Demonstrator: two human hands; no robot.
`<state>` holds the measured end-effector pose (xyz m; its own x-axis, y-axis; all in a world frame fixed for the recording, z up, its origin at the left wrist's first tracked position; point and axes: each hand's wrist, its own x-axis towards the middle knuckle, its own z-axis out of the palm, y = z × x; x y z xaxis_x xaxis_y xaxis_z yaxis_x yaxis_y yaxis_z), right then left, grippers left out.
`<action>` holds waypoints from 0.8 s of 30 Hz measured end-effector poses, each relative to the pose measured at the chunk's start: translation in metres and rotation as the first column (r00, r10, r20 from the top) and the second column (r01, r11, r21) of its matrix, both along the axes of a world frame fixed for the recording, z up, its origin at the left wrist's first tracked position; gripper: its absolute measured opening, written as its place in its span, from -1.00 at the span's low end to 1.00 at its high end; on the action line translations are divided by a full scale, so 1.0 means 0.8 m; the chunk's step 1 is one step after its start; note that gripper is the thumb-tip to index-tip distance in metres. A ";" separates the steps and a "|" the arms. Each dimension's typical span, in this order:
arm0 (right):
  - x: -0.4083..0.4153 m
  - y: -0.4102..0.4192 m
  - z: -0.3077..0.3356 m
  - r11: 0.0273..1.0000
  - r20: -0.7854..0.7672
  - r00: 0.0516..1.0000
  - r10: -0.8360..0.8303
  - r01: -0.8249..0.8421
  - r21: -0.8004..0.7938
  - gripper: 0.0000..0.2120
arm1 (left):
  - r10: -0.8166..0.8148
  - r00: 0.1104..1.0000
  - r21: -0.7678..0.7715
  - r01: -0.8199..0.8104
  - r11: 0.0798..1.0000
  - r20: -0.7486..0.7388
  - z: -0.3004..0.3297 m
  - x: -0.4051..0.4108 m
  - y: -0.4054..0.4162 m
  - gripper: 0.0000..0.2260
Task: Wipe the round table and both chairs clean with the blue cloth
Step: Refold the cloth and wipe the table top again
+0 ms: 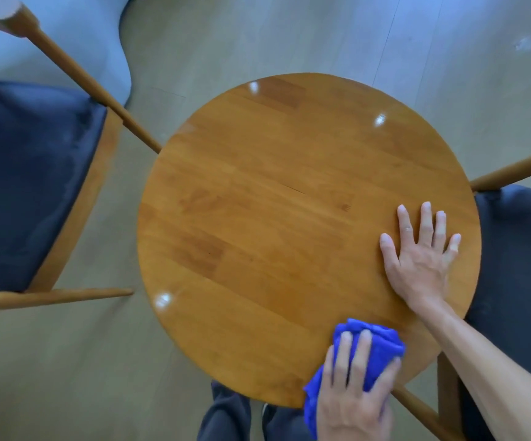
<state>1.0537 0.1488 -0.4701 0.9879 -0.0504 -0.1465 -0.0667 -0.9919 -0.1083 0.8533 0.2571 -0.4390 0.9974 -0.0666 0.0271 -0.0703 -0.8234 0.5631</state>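
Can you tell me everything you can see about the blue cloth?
The blue cloth is bright blue and looks soft, like a fuzzy cleaning rag. It is scrunched into a wad, not spread flat. It sits on the near edge of the round wooden table, and one end hangs down past the rim. The left hand holds it from above, with the fingers over the top and the thumb at its side, so much of it is hidden.

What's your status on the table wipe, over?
Left hand grips blue cloth on round table, near edge. Right hand flat on it. Nothing in the way.
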 end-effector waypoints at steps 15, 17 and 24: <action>-0.001 0.003 -0.003 1.000 -0.014 1.000 -0.008 0.008 -0.001 -0.39 | 0.548 0.834 0.128 -0.551 0.825 0.059 -0.019 0.116 0.291 -0.55; 0.000 0.003 -0.003 1.000 -0.016 1.000 -0.002 0.002 -0.003 -0.40 | 0.537 0.840 0.143 -0.542 0.828 0.080 -0.020 0.103 0.237 -0.54; 0.001 0.001 0.002 1.000 -0.027 1.000 -0.009 0.009 0.005 -0.39 | -0.095 0.993 0.015 0.095 0.995 0.064 -0.011 0.019 -0.003 -0.49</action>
